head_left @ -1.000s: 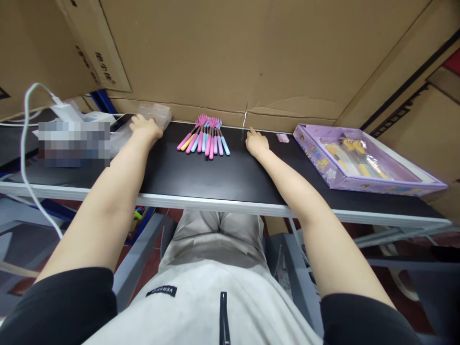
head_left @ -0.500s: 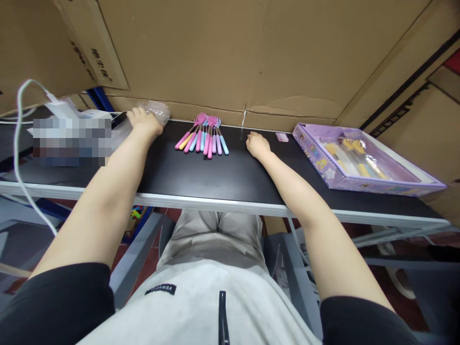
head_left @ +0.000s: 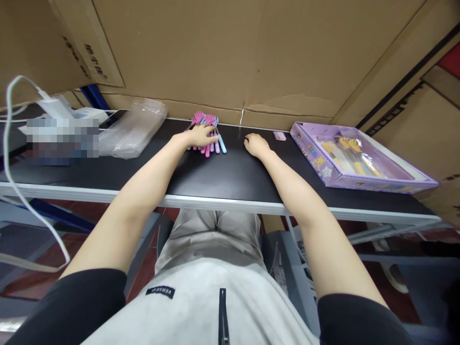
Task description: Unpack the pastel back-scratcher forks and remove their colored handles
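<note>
My left hand lies over a row of back scratchers with its fingers stretched out, covering their middles. Pink claw-shaped heads of the back scratchers show beyond the fingers, and pink, purple and blue handles stick out on the near side. Whether the palm presses on them I cannot tell. My right hand rests on the black tabletop to their right, its fingers curled in and no object visible in them. Nearest to it is a small pink-and-white packet or card.
A purple display box with yellow-headed items stands at the right. Clear plastic bags lie on the left, beside a white device with a cable. Cardboard walls close off the back and sides. A metal edge borders the black table.
My left hand has left the clear plastic bags and moved right, onto the back scratchers. My right hand stays in place on the tabletop. The view has shifted slightly.
</note>
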Action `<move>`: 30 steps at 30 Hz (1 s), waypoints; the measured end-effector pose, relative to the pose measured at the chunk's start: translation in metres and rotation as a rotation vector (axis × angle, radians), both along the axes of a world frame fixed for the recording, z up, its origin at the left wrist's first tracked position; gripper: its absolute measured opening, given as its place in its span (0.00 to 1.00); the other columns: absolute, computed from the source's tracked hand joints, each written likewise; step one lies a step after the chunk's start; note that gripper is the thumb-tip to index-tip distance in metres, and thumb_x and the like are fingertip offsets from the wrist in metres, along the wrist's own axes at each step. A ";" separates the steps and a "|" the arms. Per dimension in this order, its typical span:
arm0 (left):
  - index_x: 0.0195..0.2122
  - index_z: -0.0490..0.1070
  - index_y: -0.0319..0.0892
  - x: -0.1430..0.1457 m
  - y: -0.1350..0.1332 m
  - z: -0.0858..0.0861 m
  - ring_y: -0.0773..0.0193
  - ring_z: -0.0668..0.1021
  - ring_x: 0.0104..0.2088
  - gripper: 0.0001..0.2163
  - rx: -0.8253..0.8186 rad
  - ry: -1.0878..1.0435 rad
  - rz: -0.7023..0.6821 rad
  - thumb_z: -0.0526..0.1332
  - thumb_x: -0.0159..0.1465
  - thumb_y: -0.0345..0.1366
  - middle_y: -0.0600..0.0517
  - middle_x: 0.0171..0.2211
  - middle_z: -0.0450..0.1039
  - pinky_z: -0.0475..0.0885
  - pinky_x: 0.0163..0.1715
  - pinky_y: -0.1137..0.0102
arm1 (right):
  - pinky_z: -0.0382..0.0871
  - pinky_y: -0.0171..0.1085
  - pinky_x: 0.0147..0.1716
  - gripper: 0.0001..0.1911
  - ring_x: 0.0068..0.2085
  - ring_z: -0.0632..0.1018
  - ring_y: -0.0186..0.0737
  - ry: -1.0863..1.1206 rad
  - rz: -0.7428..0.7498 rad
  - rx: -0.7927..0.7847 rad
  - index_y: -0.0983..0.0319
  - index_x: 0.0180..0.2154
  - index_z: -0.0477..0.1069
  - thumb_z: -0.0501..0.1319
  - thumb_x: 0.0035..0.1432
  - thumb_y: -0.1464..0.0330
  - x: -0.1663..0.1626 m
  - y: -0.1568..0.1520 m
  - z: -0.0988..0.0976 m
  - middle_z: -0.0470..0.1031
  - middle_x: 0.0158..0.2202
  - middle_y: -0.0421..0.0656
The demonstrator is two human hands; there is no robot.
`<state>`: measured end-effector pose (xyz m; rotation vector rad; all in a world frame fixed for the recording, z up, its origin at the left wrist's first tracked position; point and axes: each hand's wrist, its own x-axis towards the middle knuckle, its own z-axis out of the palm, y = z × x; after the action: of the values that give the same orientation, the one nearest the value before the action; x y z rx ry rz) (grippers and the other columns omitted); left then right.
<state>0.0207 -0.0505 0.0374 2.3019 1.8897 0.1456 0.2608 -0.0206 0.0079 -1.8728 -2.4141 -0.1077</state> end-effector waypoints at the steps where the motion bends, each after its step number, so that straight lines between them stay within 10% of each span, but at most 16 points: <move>1: 0.79 0.60 0.44 0.003 -0.004 -0.004 0.39 0.63 0.77 0.33 0.020 0.009 0.006 0.51 0.76 0.52 0.38 0.79 0.56 0.64 0.72 0.50 | 0.68 0.48 0.70 0.27 0.70 0.74 0.55 0.005 0.011 -0.009 0.73 0.67 0.74 0.47 0.77 0.71 0.001 0.000 0.000 0.71 0.70 0.59; 16: 0.73 0.71 0.48 -0.010 0.017 -0.033 0.47 0.62 0.78 0.29 0.095 -0.049 -0.025 0.50 0.76 0.50 0.47 0.79 0.58 0.59 0.76 0.56 | 0.66 0.48 0.72 0.27 0.72 0.72 0.55 0.054 0.067 -0.082 0.70 0.71 0.70 0.51 0.78 0.68 0.013 0.004 0.004 0.70 0.72 0.55; 20: 0.73 0.70 0.45 -0.010 0.017 -0.032 0.48 0.62 0.78 0.29 0.092 -0.016 -0.025 0.51 0.76 0.50 0.46 0.79 0.57 0.58 0.76 0.58 | 0.62 0.56 0.73 0.22 0.71 0.72 0.59 0.109 0.045 0.104 0.69 0.61 0.79 0.55 0.74 0.71 0.031 0.009 0.020 0.75 0.67 0.58; 25: 0.72 0.71 0.46 -0.010 0.017 -0.032 0.48 0.62 0.78 0.28 0.090 -0.002 -0.033 0.51 0.76 0.49 0.46 0.79 0.57 0.59 0.76 0.56 | 0.61 0.61 0.69 0.22 0.70 0.70 0.59 0.432 -0.288 0.445 0.72 0.61 0.76 0.52 0.73 0.75 0.091 0.008 0.057 0.74 0.65 0.65; 30: 0.70 0.74 0.48 -0.012 0.019 -0.035 0.43 0.64 0.76 0.28 0.115 -0.046 -0.052 0.53 0.74 0.50 0.45 0.78 0.60 0.61 0.75 0.52 | 0.68 0.48 0.63 0.25 0.67 0.76 0.53 0.552 -0.784 0.363 0.76 0.65 0.74 0.56 0.69 0.81 0.159 -0.009 0.070 0.74 0.63 0.71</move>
<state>0.0088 -0.0310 0.0026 2.3964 1.8436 0.3057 0.4201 -0.0293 0.0780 -2.1655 -1.1479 -0.0574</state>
